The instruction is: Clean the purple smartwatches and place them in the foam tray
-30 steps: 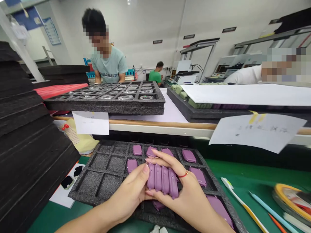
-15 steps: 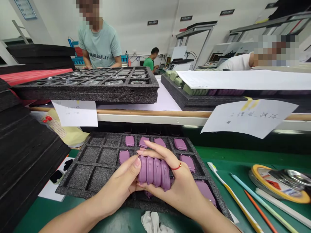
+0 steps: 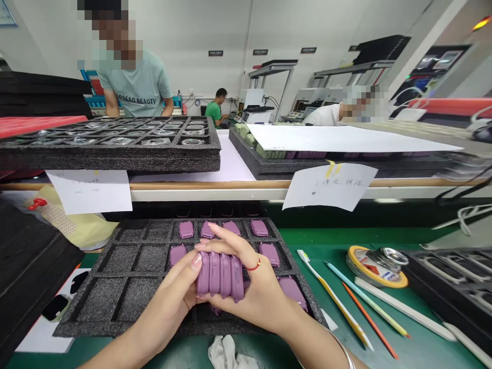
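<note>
My right hand [image 3: 253, 292] cups a row of several purple cases [image 3: 220, 274] stood on edge, fingers curled over their top. My left hand [image 3: 172, 300] presses its thumb against the left end of the row. Both hands hover over a black foam tray [image 3: 115, 292] with square pockets on the green bench. More purple cases [image 3: 259, 228] lie flat in the tray's far and right pockets; its left pockets hold nothing.
Black foam trays are stacked at the left [image 3: 23, 261]. A tape roll [image 3: 374, 264], toothbrush [image 3: 330, 297] and coloured sticks lie to the right, beside another black tray [image 3: 457, 287]. A raised shelf holds trays and paper labels [image 3: 330, 185]. Other people work behind it.
The view has swung to the right and the tray has drifted left in frame. My hands keep the same hold on the row of purple cases.
</note>
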Demonstrator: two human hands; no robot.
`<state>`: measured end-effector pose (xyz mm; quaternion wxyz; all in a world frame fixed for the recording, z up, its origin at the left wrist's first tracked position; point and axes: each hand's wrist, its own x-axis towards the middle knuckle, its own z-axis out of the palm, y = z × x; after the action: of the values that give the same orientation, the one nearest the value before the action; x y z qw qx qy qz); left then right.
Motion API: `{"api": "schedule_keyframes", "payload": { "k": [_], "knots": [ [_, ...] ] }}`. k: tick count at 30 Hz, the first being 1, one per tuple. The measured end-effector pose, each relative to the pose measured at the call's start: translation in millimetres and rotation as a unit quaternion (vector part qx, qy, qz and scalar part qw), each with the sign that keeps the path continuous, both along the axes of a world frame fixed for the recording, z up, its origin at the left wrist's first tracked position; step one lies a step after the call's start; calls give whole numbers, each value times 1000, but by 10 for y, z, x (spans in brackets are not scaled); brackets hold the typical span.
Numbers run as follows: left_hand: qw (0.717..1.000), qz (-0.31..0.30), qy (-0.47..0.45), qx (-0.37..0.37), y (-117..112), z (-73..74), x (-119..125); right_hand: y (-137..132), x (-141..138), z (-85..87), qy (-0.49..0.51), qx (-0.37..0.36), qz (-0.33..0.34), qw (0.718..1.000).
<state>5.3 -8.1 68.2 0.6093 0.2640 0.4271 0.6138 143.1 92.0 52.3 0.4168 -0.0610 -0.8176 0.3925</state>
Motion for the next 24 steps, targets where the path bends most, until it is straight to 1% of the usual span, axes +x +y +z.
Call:
{"api": "schedule_keyframes", "payload": {
  "k": [4, 6, 8, 10, 14, 19, 24],
  "knots": [
    [999, -4, 38, 22, 25, -7, -5, -8, -4, -9, 22, 15, 5, 1000],
    [995, -13, 82, 48, 31, -9, -4, -9, -9, -23, 36, 30, 7, 999],
    [990, -19, 128, 59, 24, 7, 6, -6, -14, -39, 45, 40, 12, 998],
    [986, -11, 158, 44, 8, 37, 24, 0, -17, -56, 50, 45, 25, 997],
    [983, 6, 184, 15, -27, 94, 55, 13, -25, -85, 61, 41, 57, 996],
    [979, 17, 205, 7, -49, 122, 68, 13, -38, -102, 74, 40, 61, 995],
    [976, 12, 219, 7, -47, 107, 66, 4, -29, -92, 73, 43, 62, 994]
  ]
}}
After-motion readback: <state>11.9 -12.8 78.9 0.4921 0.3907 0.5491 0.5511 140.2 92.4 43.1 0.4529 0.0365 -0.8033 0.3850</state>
